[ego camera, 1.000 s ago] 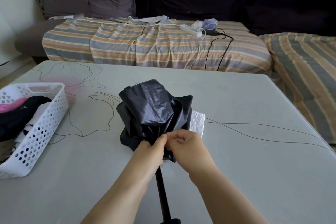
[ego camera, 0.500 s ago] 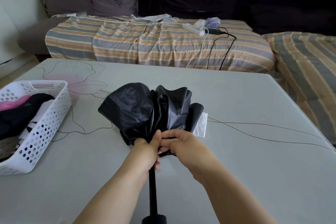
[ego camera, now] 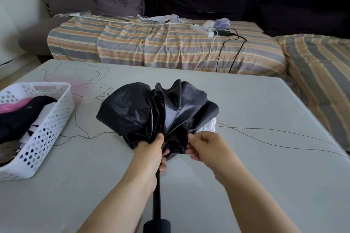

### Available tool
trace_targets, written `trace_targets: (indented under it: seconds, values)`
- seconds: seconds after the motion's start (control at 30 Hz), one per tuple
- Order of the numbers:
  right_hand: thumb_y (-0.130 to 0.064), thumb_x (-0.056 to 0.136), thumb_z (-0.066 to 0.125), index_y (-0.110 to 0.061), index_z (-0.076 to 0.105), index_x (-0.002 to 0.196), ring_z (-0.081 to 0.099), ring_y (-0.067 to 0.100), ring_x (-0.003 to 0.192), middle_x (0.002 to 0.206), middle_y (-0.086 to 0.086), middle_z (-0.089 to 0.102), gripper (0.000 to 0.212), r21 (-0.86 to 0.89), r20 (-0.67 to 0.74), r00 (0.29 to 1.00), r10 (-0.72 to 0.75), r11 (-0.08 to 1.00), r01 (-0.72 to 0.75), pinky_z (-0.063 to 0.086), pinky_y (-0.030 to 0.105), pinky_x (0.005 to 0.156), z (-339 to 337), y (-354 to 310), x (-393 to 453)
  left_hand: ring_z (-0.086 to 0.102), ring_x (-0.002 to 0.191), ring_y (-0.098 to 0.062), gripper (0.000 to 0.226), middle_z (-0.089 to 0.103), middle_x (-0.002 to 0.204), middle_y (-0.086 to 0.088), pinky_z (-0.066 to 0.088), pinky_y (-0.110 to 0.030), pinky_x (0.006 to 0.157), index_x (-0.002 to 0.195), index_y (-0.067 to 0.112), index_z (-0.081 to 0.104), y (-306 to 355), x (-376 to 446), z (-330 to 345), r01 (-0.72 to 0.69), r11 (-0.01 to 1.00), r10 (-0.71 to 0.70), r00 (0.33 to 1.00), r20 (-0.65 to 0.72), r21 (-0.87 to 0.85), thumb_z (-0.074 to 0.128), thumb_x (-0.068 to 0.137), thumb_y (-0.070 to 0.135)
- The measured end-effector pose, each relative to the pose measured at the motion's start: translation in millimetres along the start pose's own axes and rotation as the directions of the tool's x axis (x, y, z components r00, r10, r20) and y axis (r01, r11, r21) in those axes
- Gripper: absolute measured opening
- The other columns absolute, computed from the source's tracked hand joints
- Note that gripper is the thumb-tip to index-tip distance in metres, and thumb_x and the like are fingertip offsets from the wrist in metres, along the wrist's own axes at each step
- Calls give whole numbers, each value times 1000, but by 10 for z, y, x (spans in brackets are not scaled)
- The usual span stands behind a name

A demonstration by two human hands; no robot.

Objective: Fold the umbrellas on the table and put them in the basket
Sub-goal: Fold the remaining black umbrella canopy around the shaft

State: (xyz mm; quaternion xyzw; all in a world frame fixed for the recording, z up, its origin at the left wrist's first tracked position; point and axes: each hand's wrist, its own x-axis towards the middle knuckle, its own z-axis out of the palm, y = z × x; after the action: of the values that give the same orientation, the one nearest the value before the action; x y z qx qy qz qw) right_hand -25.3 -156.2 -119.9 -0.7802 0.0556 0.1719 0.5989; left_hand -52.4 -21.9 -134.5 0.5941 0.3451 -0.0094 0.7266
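— Two hands on one black umbrella [ego camera: 157, 111], mid-counter, a little toward the near edge. Why the split grip?

— Left hand [ego camera: 151, 154] is wrapped round the shaft just under the bunched canopy, thumb pressed up into the cloth. Reads as an anchor, keeping the stem steady. Right hand [ego camera: 203, 147] pinches a fold of fabric at the canopy's near right rim between thumb and fingertips, other fingers curled loosely. My guess: drawing out one panel to pleat it.

— Canopy state?

— Collapsed but loose, puffed in rumpled lobes, not wound. Shaft runs back toward the person; handle [ego camera: 156, 226] sits at the near edge, low in view. Whether the canopy rests on the counter [ego camera: 265, 176] or hangs just above it, I cannot tell.

— White thing under it?

— Crinkled white piece [ego camera: 209, 127] showing beside the canopy's right side, partly covered. Cannot identify it.

— Basket?

— White perforated basket [ego camera: 47, 125] at the counter's left edge, well apart from the umbrella. Already holds dark and pink items [ego camera: 20, 113], possibly folded umbrellas; not certain. Room remains on its near side, by the look.

— Progress?

— Judged midway on this one: folds still want arranging and wrapping before it goes left into the basket. Slippery cloth may spring loose if the pinch lets go.
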Motion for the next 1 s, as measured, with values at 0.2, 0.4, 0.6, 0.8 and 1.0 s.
trace_targets:
  seconds: [0.2, 0.4, 0.6, 0.8, 1.0]
  values:
    - [-22, 88, 67, -16, 62, 73, 56, 13, 65, 60, -7, 64, 18, -77, 102, 995, 5, 997, 3, 43, 22, 60, 182, -14, -79, 56, 54, -18, 42, 64, 80, -14, 46, -26, 46, 119, -2, 51, -57, -4, 48, -11, 998, 11, 1000, 11, 57, 50, 98, 34]
    - [-19, 85, 70, -16, 60, 71, 54, 16, 64, 47, -12, 60, 17, -40, 54, 998, 27, 999, -25, 44, 21, 56, 223, -33, -84, 59, 52, -17, 39, 67, 88, -19, 50, -25, 45, 119, -2, 52, -69, 15, 37, 24, 1000, -24, 999, 35, 9, 51, 98, 30]
    - [-8, 86, 66, -6, 59, 74, 55, 6, 48, 56, 1, 61, 13, 166, 16, 995, 101, 981, -102, 51, 18, 61, 212, -67, -33, 57, 56, -17, 35, 63, 84, -13, 45, -21, 40, 117, -1, 51, -55, -54, 74, -40, 998, 39, 999, 21, 47, 52, 97, 28]
    - [-4, 78, 61, -6, 60, 72, 50, 10, 50, 54, 1, 57, 7, 122, 19, 997, 68, 990, -70, 47, 27, 67, 218, -86, 2, 53, 53, -13, 27, 61, 77, -9, 40, -18, 38, 109, 6, 50, -13, -155, 76, -113, 992, 113, 994, 1, 65, 58, 93, 27]
    - [-14, 96, 57, 0, 59, 79, 64, 8, 65, 71, 8, 64, 21, 458, 137, 987, 80, 879, -135, 58, 22, 75, 154, -130, -45, 51, 54, -15, 19, 60, 75, -5, 43, -25, 50, 99, 12, 51, 92, -200, 100, -189, 980, 188, 982, -14, -69, 63, 91, 24]
